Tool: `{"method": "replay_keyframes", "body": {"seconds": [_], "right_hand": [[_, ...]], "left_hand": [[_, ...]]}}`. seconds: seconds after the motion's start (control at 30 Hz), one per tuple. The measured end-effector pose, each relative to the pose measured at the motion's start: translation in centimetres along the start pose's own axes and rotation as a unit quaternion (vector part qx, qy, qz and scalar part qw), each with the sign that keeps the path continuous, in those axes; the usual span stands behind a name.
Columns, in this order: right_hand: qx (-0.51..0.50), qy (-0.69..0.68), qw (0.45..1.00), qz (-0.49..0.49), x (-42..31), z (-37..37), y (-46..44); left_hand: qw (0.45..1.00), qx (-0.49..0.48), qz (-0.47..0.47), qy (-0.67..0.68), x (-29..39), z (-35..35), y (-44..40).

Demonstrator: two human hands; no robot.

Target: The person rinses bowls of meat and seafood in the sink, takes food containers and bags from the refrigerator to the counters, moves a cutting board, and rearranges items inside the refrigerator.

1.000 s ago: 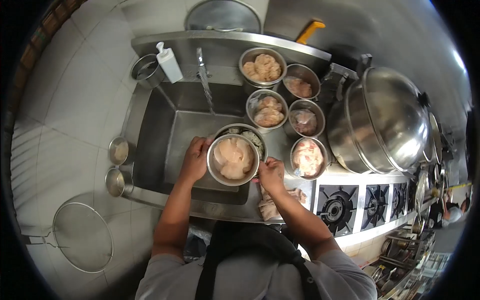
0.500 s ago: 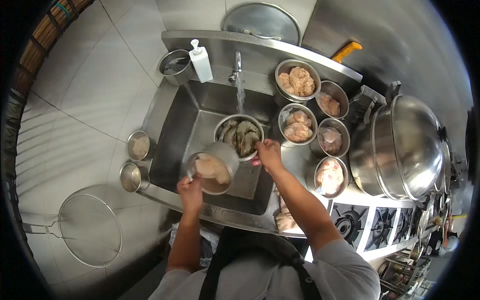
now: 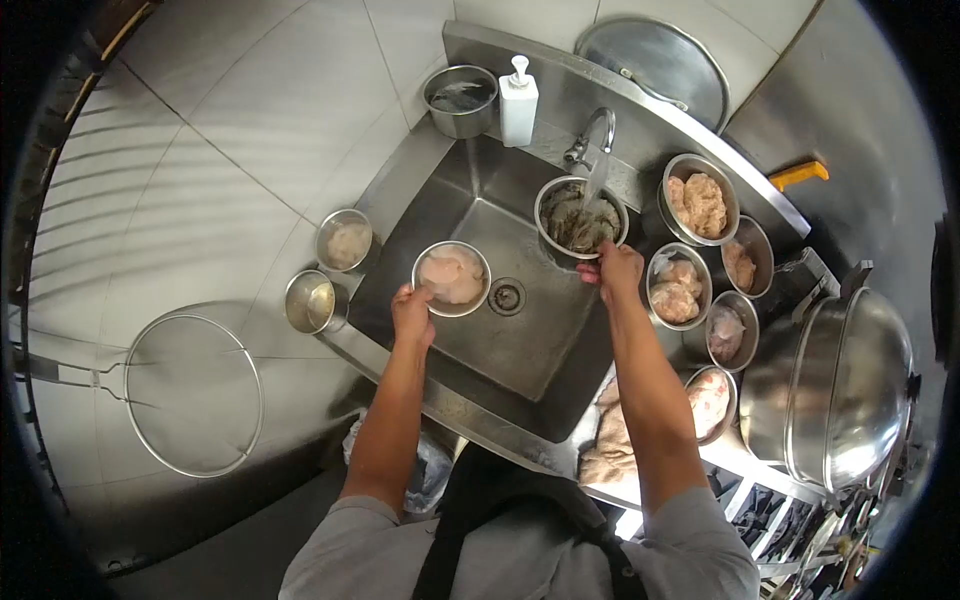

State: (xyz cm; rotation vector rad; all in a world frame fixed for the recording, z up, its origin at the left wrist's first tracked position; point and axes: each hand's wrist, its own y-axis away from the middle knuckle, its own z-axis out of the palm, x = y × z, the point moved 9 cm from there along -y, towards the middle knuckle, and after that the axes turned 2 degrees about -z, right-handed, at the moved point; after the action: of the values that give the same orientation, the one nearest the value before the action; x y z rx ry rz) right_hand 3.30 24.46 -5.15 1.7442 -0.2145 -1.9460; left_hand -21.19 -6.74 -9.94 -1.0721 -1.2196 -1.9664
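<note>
Left hand (image 3: 412,316) grips meat bowl (image 3: 484,274); right hand (image 3: 617,270), apparently a shrimp bowl (image 3: 556,250).

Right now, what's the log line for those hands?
left hand: holds bowl of pale meat | right hand: holds pot by rim | faucet: running into pot

A white pump bottle (image 3: 518,112) stands upright beside a metal container (image 3: 462,124), near a round lid (image 3: 665,68).

Your left hand (image 3: 412,315) holds a bowl of pale meat (image 3: 470,309) above the sink (image 3: 510,360). Your right hand (image 3: 618,268) grips the rim of a bowl of dark greyish pieces (image 3: 558,252), tap water (image 3: 597,178) running into it. To its right stand 5 meat bowls (image 3: 700,164); a white pump bottle (image 3: 518,112) stands behind the sink.
</note>
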Motion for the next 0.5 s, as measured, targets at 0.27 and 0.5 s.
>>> {"method": "replay_keyframes", "body": {"seconds": [0.27, 0.5], "right_hand": [[0.026, 0.086, 0.996, 0.009, 4.1, -4.6, 5.2], [0.04, 0.07, 0.992, 0.097, 11.1, -8.8, 11.3]], "left_hand": [[0.952, -0.145, -0.162, 0.216, -2.6, 12.7, -2.2], [0.902, -0.211, -0.245, 0.286, -7.3, 24.3, -4.2]]}}
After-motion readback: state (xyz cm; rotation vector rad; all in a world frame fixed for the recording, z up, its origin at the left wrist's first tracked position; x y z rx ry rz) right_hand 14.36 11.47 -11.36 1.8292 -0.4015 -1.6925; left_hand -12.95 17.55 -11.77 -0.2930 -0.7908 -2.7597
